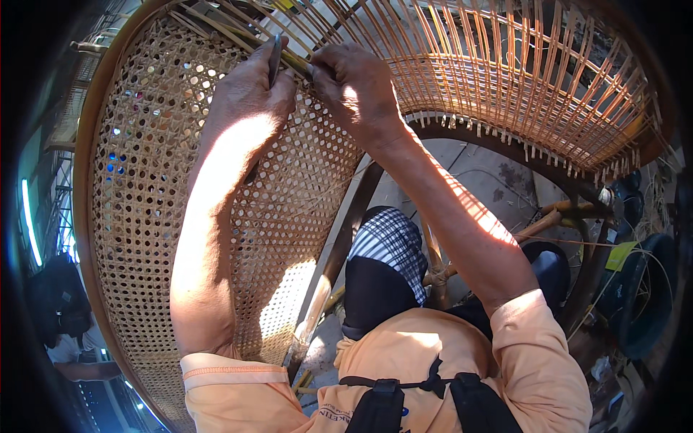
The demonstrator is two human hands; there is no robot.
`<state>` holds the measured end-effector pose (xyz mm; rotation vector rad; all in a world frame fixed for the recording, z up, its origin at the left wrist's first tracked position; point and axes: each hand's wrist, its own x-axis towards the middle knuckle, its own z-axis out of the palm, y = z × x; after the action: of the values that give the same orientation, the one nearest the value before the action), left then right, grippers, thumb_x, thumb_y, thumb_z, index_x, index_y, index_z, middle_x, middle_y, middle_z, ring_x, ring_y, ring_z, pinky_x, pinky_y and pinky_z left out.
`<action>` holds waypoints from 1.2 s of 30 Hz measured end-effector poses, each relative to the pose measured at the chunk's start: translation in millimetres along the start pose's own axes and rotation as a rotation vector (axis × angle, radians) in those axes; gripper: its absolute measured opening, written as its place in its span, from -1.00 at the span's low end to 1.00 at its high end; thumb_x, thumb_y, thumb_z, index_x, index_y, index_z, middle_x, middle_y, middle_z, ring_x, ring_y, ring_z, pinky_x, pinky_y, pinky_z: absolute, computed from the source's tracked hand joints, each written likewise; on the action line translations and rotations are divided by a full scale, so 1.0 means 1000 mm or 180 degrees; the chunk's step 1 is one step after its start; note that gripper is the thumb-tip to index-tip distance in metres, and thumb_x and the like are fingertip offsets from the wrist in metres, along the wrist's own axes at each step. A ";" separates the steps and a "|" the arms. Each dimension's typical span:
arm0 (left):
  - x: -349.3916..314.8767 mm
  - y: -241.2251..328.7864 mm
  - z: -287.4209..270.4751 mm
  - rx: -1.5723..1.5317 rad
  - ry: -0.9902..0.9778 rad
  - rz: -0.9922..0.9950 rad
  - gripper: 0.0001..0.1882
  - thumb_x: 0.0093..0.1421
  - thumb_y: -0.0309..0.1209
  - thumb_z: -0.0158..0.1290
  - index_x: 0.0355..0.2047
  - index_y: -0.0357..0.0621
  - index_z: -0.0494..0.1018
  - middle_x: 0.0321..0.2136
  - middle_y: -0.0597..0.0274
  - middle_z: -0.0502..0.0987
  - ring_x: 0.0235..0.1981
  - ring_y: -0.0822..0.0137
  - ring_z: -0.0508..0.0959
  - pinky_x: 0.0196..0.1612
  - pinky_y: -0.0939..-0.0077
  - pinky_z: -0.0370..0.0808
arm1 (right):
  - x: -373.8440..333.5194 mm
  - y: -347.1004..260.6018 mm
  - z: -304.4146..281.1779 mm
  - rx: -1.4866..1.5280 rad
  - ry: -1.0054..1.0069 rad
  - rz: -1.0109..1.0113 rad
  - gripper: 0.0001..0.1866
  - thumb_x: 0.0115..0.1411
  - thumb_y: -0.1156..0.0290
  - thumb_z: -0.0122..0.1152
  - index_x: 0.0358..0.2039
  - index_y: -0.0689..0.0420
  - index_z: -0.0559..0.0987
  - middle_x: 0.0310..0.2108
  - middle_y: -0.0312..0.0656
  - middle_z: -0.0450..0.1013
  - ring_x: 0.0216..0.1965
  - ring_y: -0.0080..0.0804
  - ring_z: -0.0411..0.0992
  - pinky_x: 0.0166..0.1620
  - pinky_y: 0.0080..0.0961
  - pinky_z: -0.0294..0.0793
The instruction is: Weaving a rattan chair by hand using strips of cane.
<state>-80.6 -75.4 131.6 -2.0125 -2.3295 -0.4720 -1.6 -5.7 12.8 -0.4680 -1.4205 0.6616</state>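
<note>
My left hand (249, 97) is closed round a thin dark blade-like tool (275, 60), which stands up between thumb and fingers; its exact kind does not show. Close by on the right, my right hand (355, 90) is closed in a pinch, and what its fingertips hold is hidden. Between the two hands runs a greenish-brown rattan strip (294, 60), along the upper edge of a woven cane panel (151, 180) with open holes. Both hands are over the place where this panel meets a fan of upright rattan strands (498, 68).
A curved brown wooden rim (85, 166) borders the panel on the left. Cut strand ends (527, 144) hang over a dark lower rail at right. Below are rattan poles (437, 278) and my legs. Dark green tyre-like rings (642, 289) lie at far right. Another person's arm (86, 371) shows lower left.
</note>
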 end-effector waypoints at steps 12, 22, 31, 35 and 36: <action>-0.006 0.009 0.001 -0.0439 0.0235 -0.0328 -0.62 0.14 -0.35 -0.03 0.00 -0.03 0.38 -0.55 0.13 0.54 -0.51 0.42 0.56 -0.39 0.51 0.47 | 0.004 -0.005 -0.001 -0.0347 -0.0148 0.0393 -0.89 0.02 0.45 0.13 -0.49 0.24 0.50 -0.56 -0.03 0.41 -0.50 -0.14 0.42 -0.42 -0.37 0.37; -0.004 0.006 -0.002 -0.0023 -0.0121 -0.0237 -0.65 0.21 -0.42 -0.08 0.02 -0.14 0.36 -0.60 0.40 0.41 -0.58 0.60 0.36 -0.49 0.68 0.32 | -0.001 0.003 -0.001 0.0054 -0.0005 0.0033 -0.87 0.02 0.42 0.14 -0.47 0.23 0.51 -0.56 -0.03 0.41 -0.49 -0.16 0.42 -0.42 -0.35 0.36; -0.001 0.008 0.002 -0.0093 -0.0147 -0.0098 -0.63 0.20 -0.42 -0.09 0.03 -0.15 0.34 -0.59 0.36 0.41 -0.56 0.58 0.37 -0.46 0.66 0.34 | 0.003 0.003 0.000 -0.0283 -0.0235 0.0161 -0.90 0.01 0.47 0.14 -0.46 0.24 0.51 -0.55 0.00 0.41 -0.49 -0.09 0.42 -0.41 -0.33 0.38; -0.003 0.003 0.001 0.0094 0.0101 0.0017 -0.63 0.20 -0.42 -0.09 0.04 -0.15 0.32 -0.59 0.37 0.41 -0.56 0.58 0.37 -0.46 0.66 0.34 | 0.008 0.000 -0.002 -0.0447 -0.0259 0.0006 -0.90 0.02 0.47 0.13 -0.46 0.23 0.52 -0.55 0.00 0.41 -0.51 -0.12 0.43 -0.42 -0.37 0.38; -0.005 0.004 0.001 0.0021 0.0218 -0.0086 -0.65 0.18 -0.37 -0.09 -0.02 -0.16 0.35 -0.57 0.25 0.47 -0.57 0.48 0.45 -0.44 0.58 0.41 | 0.009 -0.002 -0.001 -0.0339 -0.0399 0.0301 -0.91 0.00 0.51 0.14 -0.45 0.23 0.52 -0.55 0.00 0.41 -0.51 -0.15 0.43 -0.43 -0.39 0.38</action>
<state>-76.1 -79.7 130.7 -1.9321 -2.3179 -0.5252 -0.3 -1.1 21.0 -0.5888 -1.5647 0.7036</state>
